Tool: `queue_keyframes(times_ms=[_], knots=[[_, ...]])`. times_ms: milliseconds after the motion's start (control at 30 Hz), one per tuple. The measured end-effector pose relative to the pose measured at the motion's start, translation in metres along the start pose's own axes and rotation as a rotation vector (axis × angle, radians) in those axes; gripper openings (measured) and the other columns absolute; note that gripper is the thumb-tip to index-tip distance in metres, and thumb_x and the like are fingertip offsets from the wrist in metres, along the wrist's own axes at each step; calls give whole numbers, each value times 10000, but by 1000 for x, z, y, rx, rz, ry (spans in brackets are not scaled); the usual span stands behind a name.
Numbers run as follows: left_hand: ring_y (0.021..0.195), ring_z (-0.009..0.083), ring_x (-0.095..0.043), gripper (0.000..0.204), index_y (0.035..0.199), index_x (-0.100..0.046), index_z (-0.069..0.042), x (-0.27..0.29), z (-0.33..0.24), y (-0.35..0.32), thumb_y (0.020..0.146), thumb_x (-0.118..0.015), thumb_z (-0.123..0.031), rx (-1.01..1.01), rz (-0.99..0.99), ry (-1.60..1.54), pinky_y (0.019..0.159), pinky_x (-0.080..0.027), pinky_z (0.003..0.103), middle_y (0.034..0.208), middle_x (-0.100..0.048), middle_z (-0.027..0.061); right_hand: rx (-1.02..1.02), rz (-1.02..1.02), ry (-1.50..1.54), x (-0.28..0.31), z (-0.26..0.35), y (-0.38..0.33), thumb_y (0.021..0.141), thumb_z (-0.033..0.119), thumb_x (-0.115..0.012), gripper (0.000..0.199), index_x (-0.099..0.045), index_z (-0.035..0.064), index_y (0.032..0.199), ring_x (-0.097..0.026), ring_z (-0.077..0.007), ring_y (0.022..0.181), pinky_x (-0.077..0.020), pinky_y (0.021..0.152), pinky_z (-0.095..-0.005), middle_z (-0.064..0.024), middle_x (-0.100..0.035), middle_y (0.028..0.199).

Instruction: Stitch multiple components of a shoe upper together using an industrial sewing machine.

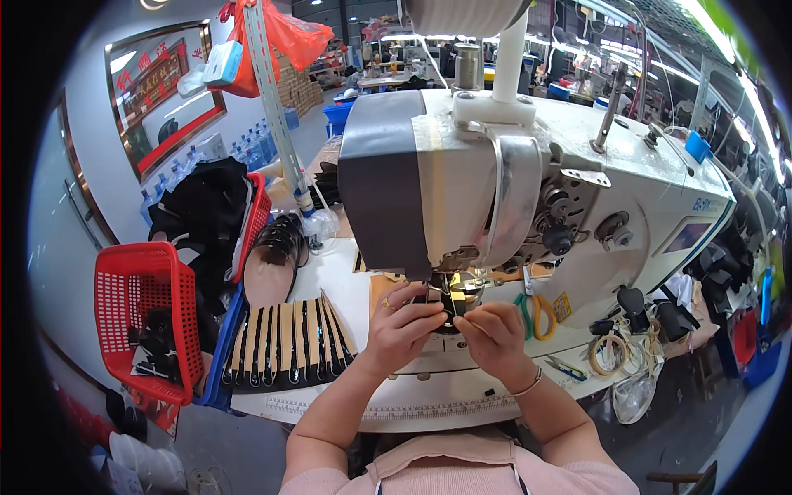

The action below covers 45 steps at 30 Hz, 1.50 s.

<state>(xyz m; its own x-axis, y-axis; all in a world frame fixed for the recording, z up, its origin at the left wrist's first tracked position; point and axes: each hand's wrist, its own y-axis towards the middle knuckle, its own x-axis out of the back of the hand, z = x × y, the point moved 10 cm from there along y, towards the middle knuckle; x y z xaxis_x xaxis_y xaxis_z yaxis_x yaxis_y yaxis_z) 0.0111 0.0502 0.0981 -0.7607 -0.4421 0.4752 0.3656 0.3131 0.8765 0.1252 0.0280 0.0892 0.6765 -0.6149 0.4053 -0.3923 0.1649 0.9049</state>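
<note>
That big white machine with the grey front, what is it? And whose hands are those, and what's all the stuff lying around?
It is an industrial sewing machine. The picture comes from a camera worn on the person's head, looking down, so the hands are the person's own. The left hand and right hand pinch a small dark piece right under the needle area; what the piece is cannot be made out. On the white table lies a fanned row of black and tan strips. Beside it stand red baskets of dark pieces. Scissors with green and yellow handles lie to the right.

Both hands meet under the sewing machine [528,190]: left hand [402,323] and right hand [495,334] pinch a small black piece [451,307] at the needle. Black-and-tan strips [285,346] lie fanned beside a red basket [136,318].
</note>
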Motion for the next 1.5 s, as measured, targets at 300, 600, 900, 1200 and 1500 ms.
queue_keyframes(times_ms=[300, 600, 900, 1200, 1500], knots=[[903, 214, -571, 170, 804, -645, -98, -3, 2, 3, 642, -655, -49, -26, 7, -28, 803, -436, 373, 857, -610, 3, 22, 1, -48, -2, -1, 4, 611, 83, -602, 285, -597, 80, 896, -523, -166, 801, -407, 692, -312, 4, -526, 879], [842, 236, -570, 227, 823, -636, -87, -9, 21, 3, 617, -634, 9, -2, 10, -85, 699, -445, 336, 848, -605, 18, -70, 29, -53, -11, -9, 11, 618, 90, -607, 273, -598, 72, 891, -511, -165, 821, -404, 696, -306, 0, -519, 880], [775, 242, -555, 237, 824, -632, -92, -9, 32, 7, 626, -605, 36, 51, 37, -93, 637, -440, 329, 850, -585, 33, -149, 27, -71, -12, -6, 10, 638, 24, -635, 297, -620, 73, 931, -512, -214, 825, -424, 689, -320, -28, -528, 910], [758, 234, -556, 191, 795, -609, -82, -11, 32, 6, 626, -604, 6, 178, 22, 6, 619, -438, 333, 832, -580, 35, -168, 17, -56, -15, -9, 9, 663, 49, -624, 290, -604, 56, 952, -498, -204, 821, -415, 676, -309, -32, -510, 921], [798, 213, -565, 222, 832, -605, -89, -12, 25, 7, 628, -583, -6, 160, 69, 108, 697, -433, 342, 825, -577, 29, -246, -2, 42, -8, -12, 12, 670, 8, -643, 289, -596, 41, 954, -512, -251, 831, -449, 714, -349, -70, -526, 935]])
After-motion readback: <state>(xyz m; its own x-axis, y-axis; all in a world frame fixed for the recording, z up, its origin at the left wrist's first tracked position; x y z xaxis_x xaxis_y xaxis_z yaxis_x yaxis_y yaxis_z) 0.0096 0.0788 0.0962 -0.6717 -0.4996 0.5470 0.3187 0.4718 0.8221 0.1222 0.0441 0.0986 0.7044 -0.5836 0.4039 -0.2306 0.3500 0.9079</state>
